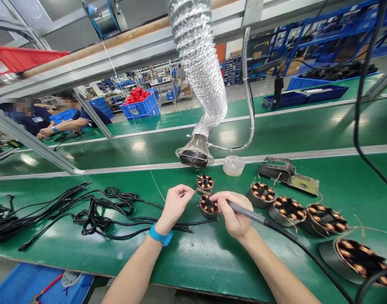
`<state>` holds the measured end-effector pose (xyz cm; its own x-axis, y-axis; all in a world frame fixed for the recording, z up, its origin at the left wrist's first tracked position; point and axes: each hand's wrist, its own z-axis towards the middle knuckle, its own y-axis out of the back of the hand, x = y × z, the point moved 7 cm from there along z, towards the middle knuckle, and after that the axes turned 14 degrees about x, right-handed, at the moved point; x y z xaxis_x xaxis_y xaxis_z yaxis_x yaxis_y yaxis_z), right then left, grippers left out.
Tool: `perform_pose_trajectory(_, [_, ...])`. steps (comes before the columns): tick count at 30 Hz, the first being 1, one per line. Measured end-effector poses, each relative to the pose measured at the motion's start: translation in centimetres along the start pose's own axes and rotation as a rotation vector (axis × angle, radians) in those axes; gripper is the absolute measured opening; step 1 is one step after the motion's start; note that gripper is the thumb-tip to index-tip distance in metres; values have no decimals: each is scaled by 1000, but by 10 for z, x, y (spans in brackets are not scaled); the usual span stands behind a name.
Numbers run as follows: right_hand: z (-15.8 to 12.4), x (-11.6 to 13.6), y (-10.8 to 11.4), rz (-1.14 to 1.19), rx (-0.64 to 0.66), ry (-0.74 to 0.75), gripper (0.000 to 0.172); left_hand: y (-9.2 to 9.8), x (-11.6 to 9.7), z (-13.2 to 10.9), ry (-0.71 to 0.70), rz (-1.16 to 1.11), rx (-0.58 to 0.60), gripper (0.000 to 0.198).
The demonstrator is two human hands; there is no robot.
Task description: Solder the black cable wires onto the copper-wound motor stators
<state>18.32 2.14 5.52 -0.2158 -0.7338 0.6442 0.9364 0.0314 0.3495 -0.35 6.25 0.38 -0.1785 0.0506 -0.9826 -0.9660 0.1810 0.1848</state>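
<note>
My right hand (234, 213) grips a soldering iron (249, 214), its tip end directed at the near motor stator (208, 207) with copper windings. Just behind stands a second stator (205, 183). My left hand (177, 204), wearing a blue wristband (161, 234), is closed in a pinch beside the two stators. A thin solder wire (151, 173) runs down from the spool overhead into this hand. Small wire ends show at its fingertips, too fine to make out fully. One black cable (181, 224) passes below the left hand toward the near stator.
More stators (288, 210) line the right side, near a metal stand (290, 175). Black cables (95, 211) lie at left. A fume extraction hose (200, 63) hangs above, with a tape roll (233, 165) beside its nozzle. A co-worker's arm (69, 123) is beyond the frame's post.
</note>
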Motion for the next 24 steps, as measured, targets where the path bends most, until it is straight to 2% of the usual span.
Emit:
perform_pose_trajectory(5, [4, 2, -5, -1, 55, -3, 21, 2, 0, 0, -7, 2, -16, 18])
perform_pose_trajectory(13, [4, 1, -6, 1, 52, -21, 23, 2, -1, -1, 1, -1, -23, 18])
perform_pose_trajectory(20, [-2, -5, 1, 25, -28, -31, 21, 1, 1, 0, -3, -2, -9, 18])
perform_pose_trajectory(24, [-3, -4, 1, 33, -33, -17, 21, 2, 2, 0, -1, 8, -10, 20])
